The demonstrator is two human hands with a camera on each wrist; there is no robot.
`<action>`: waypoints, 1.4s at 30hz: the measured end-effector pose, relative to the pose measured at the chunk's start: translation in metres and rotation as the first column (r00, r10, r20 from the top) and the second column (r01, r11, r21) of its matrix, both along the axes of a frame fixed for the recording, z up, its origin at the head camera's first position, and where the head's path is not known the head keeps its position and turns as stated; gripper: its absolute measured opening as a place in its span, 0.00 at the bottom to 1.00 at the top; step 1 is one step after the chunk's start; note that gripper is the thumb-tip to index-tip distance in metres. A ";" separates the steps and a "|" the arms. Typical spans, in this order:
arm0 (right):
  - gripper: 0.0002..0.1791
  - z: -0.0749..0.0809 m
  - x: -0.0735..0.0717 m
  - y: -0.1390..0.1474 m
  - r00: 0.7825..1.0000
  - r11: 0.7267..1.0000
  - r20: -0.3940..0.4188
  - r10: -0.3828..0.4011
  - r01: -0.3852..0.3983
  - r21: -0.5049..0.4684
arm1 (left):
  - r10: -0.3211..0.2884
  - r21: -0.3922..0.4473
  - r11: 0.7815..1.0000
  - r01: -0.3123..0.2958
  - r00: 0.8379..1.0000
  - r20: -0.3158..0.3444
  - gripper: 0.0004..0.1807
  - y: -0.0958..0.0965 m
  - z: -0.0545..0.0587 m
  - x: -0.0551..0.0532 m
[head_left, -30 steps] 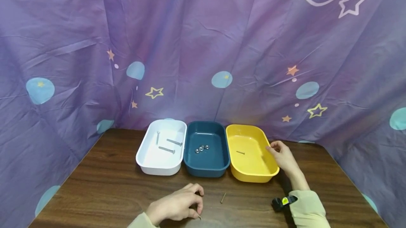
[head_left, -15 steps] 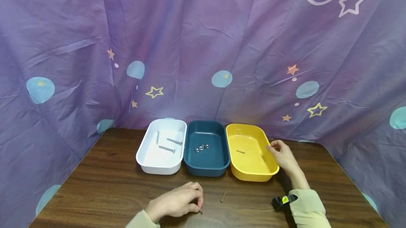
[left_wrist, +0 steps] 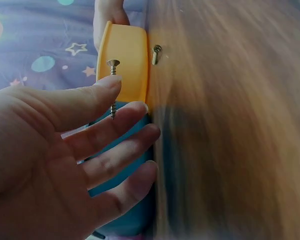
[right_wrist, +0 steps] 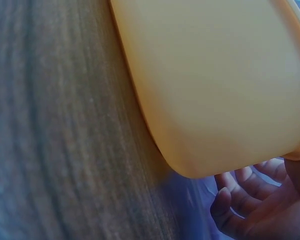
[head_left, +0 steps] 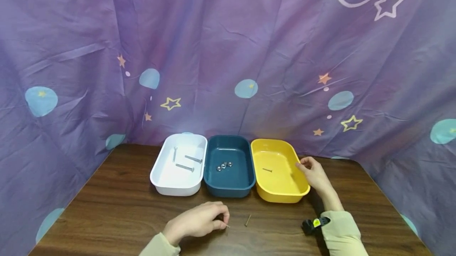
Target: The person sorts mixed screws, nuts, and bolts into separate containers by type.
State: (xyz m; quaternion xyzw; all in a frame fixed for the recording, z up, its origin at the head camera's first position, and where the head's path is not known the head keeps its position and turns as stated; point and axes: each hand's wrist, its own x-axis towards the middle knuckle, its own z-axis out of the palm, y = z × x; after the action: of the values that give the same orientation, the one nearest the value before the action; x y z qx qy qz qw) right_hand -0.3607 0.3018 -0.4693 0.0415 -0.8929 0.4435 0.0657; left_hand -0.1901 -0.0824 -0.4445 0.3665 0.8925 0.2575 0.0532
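My left hand (head_left: 199, 221) pinches a brass-coloured screw (left_wrist: 113, 69) between thumb and index finger, just above the brown table. The left wrist view shows the screw upright, head up, with the other fingers spread loosely below. A second brass screw (head_left: 248, 220) lies on the table to the right of that hand. On the right, my right hand (head_left: 318, 177) holds the side rim of a yellow tray (head_left: 279, 198), the thumb at the rim and the fingers outside the wall. One small screw (head_left: 267, 170) lies in the yellow tray.
A dark blue tray (head_left: 229, 192) with several nuts (head_left: 223, 165) touches the yellow tray's left side. Left of it stands a white tray (head_left: 178, 190) holding three bolts (head_left: 185, 167). A purple patterned curtain (head_left: 199, 50) hangs behind the table (head_left: 107, 208).
My left hand has lifted the screw slightly from the table, and its fingertips have shifted a little. The right hand keeps its place at the yellow tray. The head view has shifted slightly.
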 end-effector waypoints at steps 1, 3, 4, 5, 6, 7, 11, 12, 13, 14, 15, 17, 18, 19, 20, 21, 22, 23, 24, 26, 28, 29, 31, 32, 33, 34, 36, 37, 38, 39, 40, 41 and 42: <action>0.15 0.000 0.000 0.000 1.000 1.000 0.004 0.004 -0.004 -0.003 | -0.004 0.011 1.000 0.004 1.000 0.003 0.07 0.001 0.001 0.000; 0.16 0.000 -0.001 -0.002 1.000 1.000 0.012 0.010 -0.010 -0.007 | 0.000 0.023 1.000 0.000 1.000 0.003 0.07 0.005 0.004 -0.001; 0.16 0.000 -0.001 -0.002 1.000 1.000 0.017 0.010 -0.010 -0.010 | 0.002 0.027 1.000 -0.002 1.000 0.001 0.07 0.006 0.006 -0.002; 0.16 0.000 -0.001 -0.002 1.000 1.000 0.018 0.009 -0.009 -0.011 | 0.005 0.033 0.999 -0.005 1.000 0.004 0.07 0.008 0.007 -0.002; 0.16 0.000 -0.001 -0.002 1.000 1.000 0.019 0.009 -0.009 -0.011 | 0.009 0.036 0.999 -0.009 1.000 0.005 0.07 0.010 0.009 -0.003; 0.16 0.000 -0.001 -0.002 1.000 1.000 0.017 0.008 -0.008 -0.011 | 0.013 0.038 0.999 -0.013 1.000 0.008 0.06 0.013 0.010 -0.004; 0.16 0.000 -0.001 0.000 1.000 1.000 0.014 -0.003 0.003 0.000 | 0.015 0.034 0.999 -0.015 1.000 0.004 0.06 0.022 0.016 -0.009; 0.16 0.001 0.000 0.001 1.000 1.000 0.013 -0.002 0.002 0.001 | 0.015 0.028 0.999 -0.015 1.000 -0.003 0.05 0.024 0.018 -0.011; 0.16 0.000 0.000 0.001 1.000 1.000 0.014 -0.004 0.004 0.001 | 0.013 0.026 1.000 -0.013 1.000 -0.007 0.05 0.027 0.019 -0.013; 0.16 0.000 0.001 0.002 1.000 1.000 0.015 -0.005 0.005 0.001 | 0.010 0.022 1.000 -0.010 1.000 -0.014 0.06 0.029 0.021 -0.015; 0.16 0.000 0.001 0.002 1.000 1.000 0.017 -0.006 0.007 -0.004 | 0.008 0.017 1.000 -0.007 1.000 -0.020 0.06 0.032 0.023 -0.017; 0.16 0.000 0.002 0.003 1.000 1.000 0.020 -0.009 0.009 -0.006 | 0.000 0.010 1.000 0.001 1.000 -0.030 0.06 0.038 0.027 -0.022; 0.16 0.000 0.002 0.003 1.000 1.000 0.021 -0.011 0.011 -0.008 | -0.006 0.006 1.000 0.006 0.999 -0.036 0.06 0.041 0.029 -0.024; 0.16 0.000 0.002 0.004 1.000 1.000 0.021 -0.014 0.015 -0.010 | -0.013 0.003 1.000 0.013 0.999 -0.041 0.06 0.044 0.032 -0.027; 0.16 0.000 0.001 0.003 1.000 1.000 0.021 -0.017 0.017 -0.011 | -0.020 0.001 1.000 0.020 0.999 -0.047 0.07 0.047 0.034 -0.030; 0.16 0.000 0.001 0.003 1.000 1.000 0.020 -0.016 0.016 -0.008 | -0.025 -0.001 1.000 0.025 0.998 -0.052 0.07 0.050 0.036 -0.033; 0.16 0.000 0.001 0.003 1.000 1.000 0.019 -0.015 0.015 -0.008 | -0.029 -0.003 1.000 0.029 0.998 -0.057 0.07 0.052 0.039 -0.036; 0.16 0.000 0.001 0.003 1.000 1.000 0.016 -0.012 0.012 -0.011 | -0.033 -0.005 0.999 0.032 0.998 -0.060 0.07 0.055 0.041 -0.039; 0.16 0.000 0.001 0.002 1.000 1.000 0.014 -0.010 0.010 -0.014 | -0.035 -0.008 0.999 0.034 0.997 -0.064 0.07 0.057 0.043 -0.042; 0.16 0.000 0.000 0.001 1.000 1.000 0.010 -0.004 0.005 -0.021 | -0.040 -0.014 0.999 0.039 0.997 -0.073 0.06 0.062 0.046 -0.048; 0.15 0.000 0.000 0.000 1.000 1.000 0.004 -0.004 0.004 -0.029 | -0.050 -0.023 0.999 0.048 0.995 -0.085 0.06 0.066 0.049 -0.055; 0.15 0.000 0.000 0.000 1.000 1.000 0.004 -0.005 0.005 -0.031 | -0.056 -0.026 0.998 0.054 0.994 -0.089 0.06 0.068 0.051 -0.059; 0.15 0.000 0.000 0.000 1.000 0.999 0.002 -0.007 0.007 -0.035 | -0.064 -0.032 0.998 0.061 0.994 -0.091 0.06 0.072 0.053 -0.066; 0.15 -0.001 0.000 0.000 1.000 0.999 0.000 -0.006 0.006 -0.034 | -0.066 -0.033 0.997 0.064 0.994 -0.090 0.06 0.074 0.054 -0.070; 0.15 -0.001 0.000 0.000 1.000 0.999 -0.002 -0.007 0.006 -0.034 | -0.067 -0.031 0.997 0.064 0.994 -0.083 0.06 0.076 0.055 -0.073; 0.15 -0.001 0.000 0.000 1.000 0.999 -0.003 -0.005 0.005 -0.036 | -0.064 -0.031 0.998 0.062 0.995 -0.072 0.06 0.078 0.056 -0.077; 0.16 -0.001 0.000 0.001 1.000 0.999 -0.007 -0.004 0.003 -0.036 | -0.058 -0.030 0.998 0.056 0.997 -0.057 0.06 0.083 0.058 -0.085; 0.16 -0.002 0.000 0.002 1.000 0.999 -0.006 -0.006 0.006 -0.031 | -0.057 -0.029 0.998 0.055 0.997 -0.052 0.06 0.085 0.059 -0.089; 0.16 -0.002 -0.001 0.000 1.000 1.000 -0.004 -0.002 0.002 -0.029 | -0.053 -0.031 0.998 0.051 0.997 -0.049 0.05 0.086 0.060 -0.093; 0.16 -0.001 -0.002 -0.001 1.000 1.000 0.000 -0.003 0.003 -0.023 | -0.051 -0.032 0.998 0.049 0.998 -0.046 0.05 0.087 0.061 -0.097; 0.16 -0.001 -0.002 -0.002 1.000 1.000 -0.002 -0.002 0.002 -0.019 | -0.046 -0.038 0.998 0.044 0.998 -0.040 0.05 0.088 0.062 -0.101; 0.16 -0.001 -0.002 -0.002 1.000 1.000 -0.006 -0.001 0.001 -0.013 | -0.046 -0.041 0.998 0.044 0.998 -0.036 0.05 0.090 0.062 -0.106; 0.15 0.000 -0.002 -0.002 1.000 1.000 -0.009 0.000 0.000 -0.009 | -0.046 -0.045 0.998 0.045 0.998 -0.032 0.04 0.091 0.061 -0.110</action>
State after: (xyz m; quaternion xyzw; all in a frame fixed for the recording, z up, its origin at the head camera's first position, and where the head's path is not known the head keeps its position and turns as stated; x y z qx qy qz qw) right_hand -0.3632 0.2993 -0.4696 0.0434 -0.8905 0.4474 0.0700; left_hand -0.3005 0.0090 -0.3833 0.3896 0.8901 0.2304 0.0524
